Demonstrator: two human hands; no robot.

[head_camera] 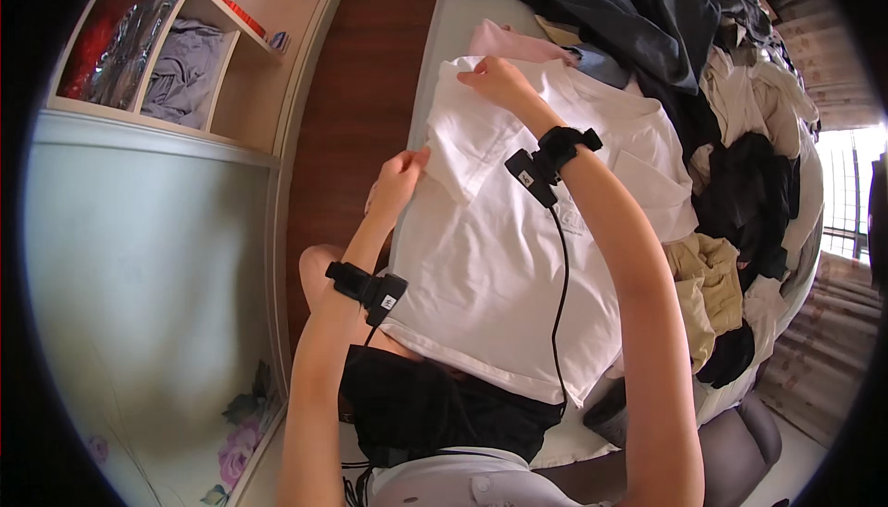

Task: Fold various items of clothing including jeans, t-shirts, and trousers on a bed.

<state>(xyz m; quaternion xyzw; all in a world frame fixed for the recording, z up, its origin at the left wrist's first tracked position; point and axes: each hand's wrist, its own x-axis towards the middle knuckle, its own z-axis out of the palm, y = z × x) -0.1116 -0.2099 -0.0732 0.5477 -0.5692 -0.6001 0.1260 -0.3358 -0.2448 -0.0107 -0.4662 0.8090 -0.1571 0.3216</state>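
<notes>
A white T-shirt lies spread over the bed in front of me, its neckline away from me and its hem near my lap. My left hand pinches the edge of its left sleeve at the bed's side. Farther up, my right hand has finger and thumb closed on the fabric near that sleeve's upper edge. The other sleeve rests on the right, partly folded over the shirt's body. Each wrist wears a black strapped device with a cable.
Beyond the shirt lie a pink garment and dark clothes. Black, cream and khaki garments are heaped along the right. Wooden floor separates the bed from an open shelf unit holding a grey cloth and plastic-wrapped items.
</notes>
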